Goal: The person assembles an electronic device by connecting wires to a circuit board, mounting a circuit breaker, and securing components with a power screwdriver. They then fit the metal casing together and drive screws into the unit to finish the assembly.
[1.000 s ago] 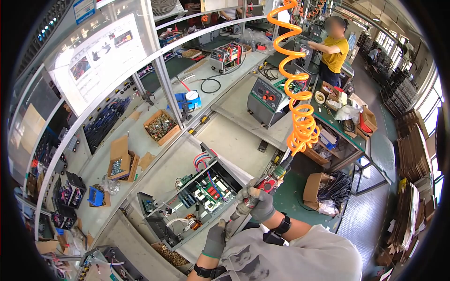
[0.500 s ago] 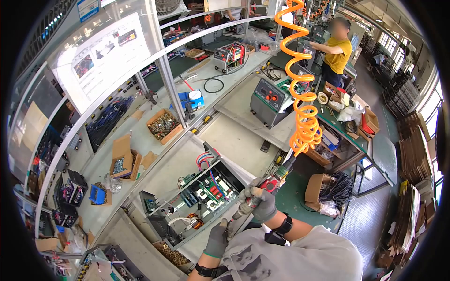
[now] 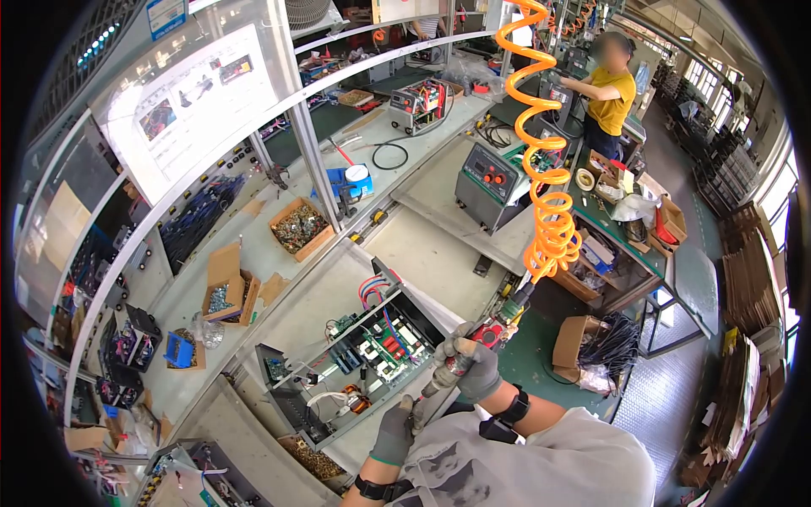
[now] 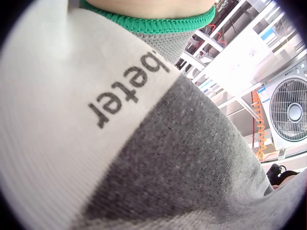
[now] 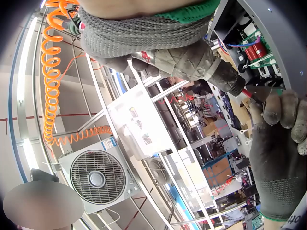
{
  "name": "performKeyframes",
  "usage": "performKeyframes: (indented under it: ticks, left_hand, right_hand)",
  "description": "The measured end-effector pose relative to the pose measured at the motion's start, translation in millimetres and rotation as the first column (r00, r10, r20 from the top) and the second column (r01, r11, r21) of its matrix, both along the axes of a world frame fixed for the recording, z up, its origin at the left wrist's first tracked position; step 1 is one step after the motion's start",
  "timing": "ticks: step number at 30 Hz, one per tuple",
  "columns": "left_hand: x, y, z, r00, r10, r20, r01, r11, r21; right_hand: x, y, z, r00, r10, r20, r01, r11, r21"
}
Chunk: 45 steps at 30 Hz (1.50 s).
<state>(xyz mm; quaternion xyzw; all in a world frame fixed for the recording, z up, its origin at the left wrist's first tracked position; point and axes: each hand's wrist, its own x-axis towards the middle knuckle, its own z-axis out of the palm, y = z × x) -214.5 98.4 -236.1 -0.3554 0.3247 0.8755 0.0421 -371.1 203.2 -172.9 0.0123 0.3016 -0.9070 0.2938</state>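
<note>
My gloved right hand [image 3: 478, 372] grips a taped air screwdriver [image 5: 192, 64], which hangs on an orange coiled hose [image 3: 549, 220]. Its bit [image 5: 246, 93] points down-left along the near side of an open metal case [image 3: 338, 433]. My gloved left hand [image 5: 278, 153] has its fingers curled, with thumb and forefinger pinching the bit end beside the case's side panel [image 5: 278, 38]. Inside the case are a green circuit board [image 3: 390, 348], coloured wires and a copper coil [image 3: 356, 403]. Sleeve cloth covers most of the left wrist view, hiding that hand there.
Boxes of small hardware [image 3: 302, 228] stand on the bench beyond the rail. A finished-looking grey machine [image 3: 490, 182] sits farther along the line. Right of me are a carton of black cables [image 3: 579, 342] and a cluttered green table. A person in a yellow shirt [image 3: 610, 97] works behind it.
The whole head view shifts slightly right as the head turns. Both hands keep their places at the case's near side, and the screwdriver stays in the right hand.
</note>
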Motion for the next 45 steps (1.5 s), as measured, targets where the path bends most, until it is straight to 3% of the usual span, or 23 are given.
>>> performKeyframes:
  ticks: [11,16,20,22,45]
  left_hand:
    - [-1.1,1.6,11.1,0.995,0.06,0.074,-0.061,0.998,0.019]
    - [2.5,-1.3,7.3,0.997,-0.063,-0.034,0.062,0.998,-0.021]
    - [1.9,-0.7,15.9,0.997,-0.075,-0.03,0.074,0.997,-0.037]
    - [4.9,-1.9,10.7,0.987,-0.082,-0.136,0.083,0.997,0.005]
    - [6.1,2.3,8.5,0.994,-0.047,-0.103,0.053,0.997,0.058]
  right_hand:
    - [0.1,-2.5,-0.6,0.999,-0.031,-0.025,0.031,0.999,0.016]
    - [-0.7,-0.7,-0.1,1.0,-0.012,-0.021,0.012,1.0,0.013]
    - [-0.5,-0.8,1.5,1.0,-0.003,-0.001,0.003,1.0,-0.011]
    - [0.7,-1.8,2.0,1.0,-0.017,-0.006,0.017,1.0,-0.007]
    - [1.7,5.1,-2.1,1.0,-0.024,-0.012,0.024,0.998,-0.05]
